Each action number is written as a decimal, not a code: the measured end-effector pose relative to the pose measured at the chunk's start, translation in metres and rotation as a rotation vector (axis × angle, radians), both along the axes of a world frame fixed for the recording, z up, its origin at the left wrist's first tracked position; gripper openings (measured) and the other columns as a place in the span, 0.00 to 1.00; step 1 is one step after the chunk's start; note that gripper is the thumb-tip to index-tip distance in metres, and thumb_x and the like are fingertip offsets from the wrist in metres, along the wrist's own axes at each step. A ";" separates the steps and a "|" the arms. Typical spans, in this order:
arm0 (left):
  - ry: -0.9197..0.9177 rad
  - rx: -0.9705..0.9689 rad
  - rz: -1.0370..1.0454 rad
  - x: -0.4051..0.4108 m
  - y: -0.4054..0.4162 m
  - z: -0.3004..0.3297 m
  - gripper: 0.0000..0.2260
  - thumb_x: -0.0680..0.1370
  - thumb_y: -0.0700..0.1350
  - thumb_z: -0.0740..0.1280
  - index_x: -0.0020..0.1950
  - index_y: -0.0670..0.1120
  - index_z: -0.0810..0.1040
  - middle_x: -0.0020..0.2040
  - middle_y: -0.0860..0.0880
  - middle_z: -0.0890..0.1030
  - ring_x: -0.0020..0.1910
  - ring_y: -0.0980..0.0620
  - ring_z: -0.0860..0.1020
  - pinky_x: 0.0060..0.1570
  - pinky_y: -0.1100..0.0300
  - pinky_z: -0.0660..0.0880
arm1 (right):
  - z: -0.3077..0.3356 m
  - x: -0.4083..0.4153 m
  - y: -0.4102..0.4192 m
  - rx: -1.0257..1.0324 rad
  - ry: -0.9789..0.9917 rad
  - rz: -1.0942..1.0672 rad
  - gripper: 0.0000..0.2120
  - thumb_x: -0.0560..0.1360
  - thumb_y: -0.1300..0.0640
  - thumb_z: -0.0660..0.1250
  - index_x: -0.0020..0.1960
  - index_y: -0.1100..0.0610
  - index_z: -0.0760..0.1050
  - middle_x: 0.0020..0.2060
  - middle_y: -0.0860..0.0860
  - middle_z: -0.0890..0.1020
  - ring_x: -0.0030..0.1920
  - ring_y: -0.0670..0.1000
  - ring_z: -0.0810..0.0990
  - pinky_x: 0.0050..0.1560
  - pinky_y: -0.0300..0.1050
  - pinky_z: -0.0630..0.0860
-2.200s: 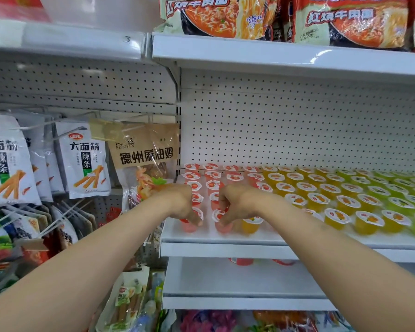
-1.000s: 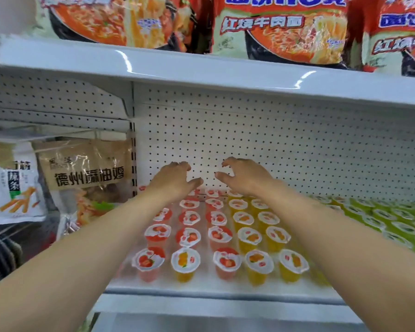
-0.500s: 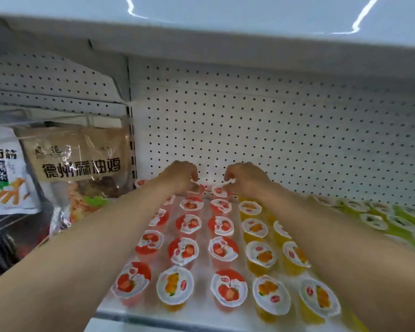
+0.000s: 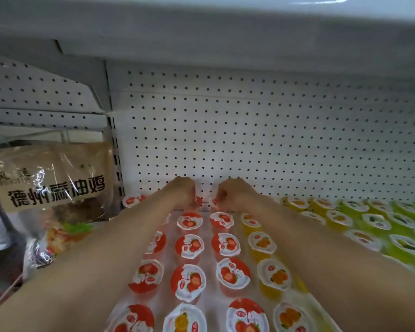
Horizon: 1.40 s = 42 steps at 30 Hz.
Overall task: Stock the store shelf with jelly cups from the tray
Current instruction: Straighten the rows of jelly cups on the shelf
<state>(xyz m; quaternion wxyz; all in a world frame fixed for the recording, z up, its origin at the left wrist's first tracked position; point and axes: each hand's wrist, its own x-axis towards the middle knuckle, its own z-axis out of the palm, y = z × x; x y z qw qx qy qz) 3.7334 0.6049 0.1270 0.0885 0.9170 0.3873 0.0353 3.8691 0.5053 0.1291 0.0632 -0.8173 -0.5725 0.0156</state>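
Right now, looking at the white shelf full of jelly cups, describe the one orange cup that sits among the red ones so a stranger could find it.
Start at the white perforated back panel and come forward down the red strawberry cups to the front row. There, between two red-lidded cups, stands the clear plastic jelly cup with orange fruit on its lid; it is the only orange-pictured lid inside the red block.

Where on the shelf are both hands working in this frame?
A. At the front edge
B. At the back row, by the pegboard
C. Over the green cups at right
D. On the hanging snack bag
B: the left hand and right hand reach over the red-lidded jelly cups to the back row against the pegboard wall.
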 end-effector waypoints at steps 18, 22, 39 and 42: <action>0.112 0.019 -0.029 -0.015 -0.022 0.030 0.19 0.73 0.58 0.73 0.37 0.43 0.74 0.37 0.49 0.76 0.38 0.49 0.75 0.40 0.59 0.71 | 0.028 -0.022 -0.031 -0.151 -0.020 0.036 0.15 0.73 0.46 0.73 0.51 0.56 0.81 0.48 0.51 0.83 0.47 0.51 0.79 0.43 0.42 0.72; 0.228 -0.079 -0.068 -0.018 -0.037 0.026 0.20 0.68 0.60 0.76 0.39 0.44 0.77 0.36 0.50 0.79 0.40 0.48 0.80 0.40 0.60 0.74 | 0.028 -0.031 -0.038 -0.220 0.027 0.033 0.19 0.70 0.44 0.76 0.51 0.57 0.83 0.48 0.51 0.84 0.50 0.52 0.81 0.44 0.43 0.75; 0.110 -0.028 -0.009 -0.028 -0.045 0.013 0.20 0.70 0.55 0.76 0.53 0.41 0.81 0.47 0.46 0.82 0.43 0.48 0.78 0.41 0.60 0.72 | 0.026 -0.042 -0.049 -0.072 -0.036 0.039 0.16 0.71 0.48 0.75 0.53 0.58 0.82 0.49 0.54 0.83 0.49 0.53 0.80 0.45 0.45 0.74; 0.089 -0.002 -0.021 -0.037 -0.055 0.027 0.22 0.70 0.57 0.76 0.51 0.41 0.80 0.47 0.45 0.82 0.42 0.48 0.78 0.38 0.60 0.72 | 0.039 -0.048 -0.061 -0.099 -0.036 0.070 0.18 0.70 0.46 0.76 0.52 0.57 0.82 0.47 0.52 0.83 0.49 0.53 0.81 0.44 0.44 0.74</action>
